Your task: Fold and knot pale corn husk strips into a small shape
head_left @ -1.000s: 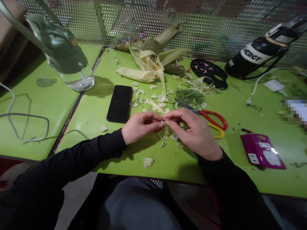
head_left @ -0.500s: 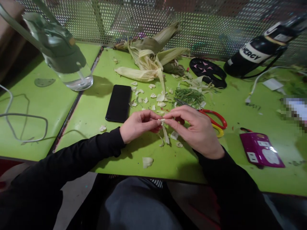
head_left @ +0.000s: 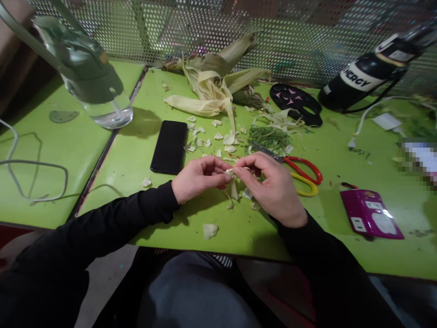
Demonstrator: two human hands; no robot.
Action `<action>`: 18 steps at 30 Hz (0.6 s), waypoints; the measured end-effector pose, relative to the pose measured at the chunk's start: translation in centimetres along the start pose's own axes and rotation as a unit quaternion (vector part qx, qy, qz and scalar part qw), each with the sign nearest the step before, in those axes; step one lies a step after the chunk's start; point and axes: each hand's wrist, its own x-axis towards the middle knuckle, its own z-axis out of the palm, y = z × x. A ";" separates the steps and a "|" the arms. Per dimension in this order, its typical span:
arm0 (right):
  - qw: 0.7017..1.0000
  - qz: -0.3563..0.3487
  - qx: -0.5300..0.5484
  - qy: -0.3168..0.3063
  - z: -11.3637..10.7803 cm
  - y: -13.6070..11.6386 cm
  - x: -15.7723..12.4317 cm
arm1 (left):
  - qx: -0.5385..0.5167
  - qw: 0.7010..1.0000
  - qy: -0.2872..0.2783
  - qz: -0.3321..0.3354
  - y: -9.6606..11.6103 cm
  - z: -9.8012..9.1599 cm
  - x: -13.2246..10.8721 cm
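Note:
Both hands meet over the green table [head_left: 184, 230]. My left hand [head_left: 201, 178] pinches one end of a pale strip of corn husk [head_left: 234, 189] between thumb and fingers. My right hand [head_left: 271, 184] pinches the same piece from the other side, and its fingers partly cover it. A loose tail of the strip dangles below the fingertips. Scissors [head_left: 302, 175] with one red and one yellow handle lie just behind my right hand. Cut husk scraps [head_left: 229, 140] are scattered beyond the hands, and another scrap [head_left: 210, 231] lies near the front edge.
Behind are dried corn husks [head_left: 208, 91], a bundle of thin green strands [head_left: 268, 138] and a black palette-shaped object [head_left: 295, 104]. A black phone [head_left: 169, 146] and a clear bottle [head_left: 109, 111] stand left; a black bottle [head_left: 362, 79] and a purple power socket box [head_left: 372, 215] are right.
My right hand has drawn slightly left and back, uncovering more of the scissors. My left hand has hardly moved, and both still pinch the husk strip.

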 end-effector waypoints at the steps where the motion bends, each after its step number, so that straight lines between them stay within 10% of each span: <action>1: 1.000 0.002 0.006 0.002 0.1 0.0 -0.1 | -0.003 1.000 0.001 0.002 -0.1 0.0 0.0; 13: 0.986 0.097 0.112 -0.072 0.1 -0.6 -0.2 | 0.076 0.994 0.039 0.072 -0.4 0.4 -0.1; 18: 1.000 0.016 -0.011 -0.009 0.3 -0.6 -0.3 | 0.035 0.997 0.034 0.058 -0.9 0.4 0.1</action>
